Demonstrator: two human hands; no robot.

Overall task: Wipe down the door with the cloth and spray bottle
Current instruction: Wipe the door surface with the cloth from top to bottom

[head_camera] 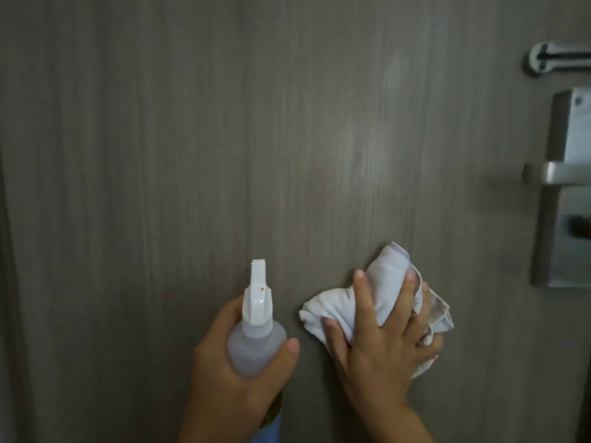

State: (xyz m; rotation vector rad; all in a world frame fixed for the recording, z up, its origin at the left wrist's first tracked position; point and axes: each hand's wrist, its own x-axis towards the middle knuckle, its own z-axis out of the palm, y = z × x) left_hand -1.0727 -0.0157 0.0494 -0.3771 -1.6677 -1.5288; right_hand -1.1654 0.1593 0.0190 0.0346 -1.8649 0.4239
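Head view looks straight at the door (224, 139), a grey-brown wood-grain panel that fills the frame. At about 5 o'clock the right hand (383, 340) presses a bunched white cloth (380, 282) against the panel, fingers spread over it and curled into its folds. At 6 o'clock the left hand (243, 362) wraps round the neck of the bottle (256, 340), thumb across the front, nozzle pointing up at the door; whether a finger sits on the trigger I cannot tell. Bottle and cloth sit near each other but apart.

Wiping looks to be the step in hand, low on the panel. A paler sheen toward 1 o'clock may be damp or only glare. The next move likely calls for sweeping the cloth up along the grain while keeping it flat, and steering around the metal fittings.

At 3 o'clock a lever (556, 177) sits on a lock plate (569, 251), with a latch (556, 59) above at 2 o'clock. Lighting is dim; nothing else of the room shows.
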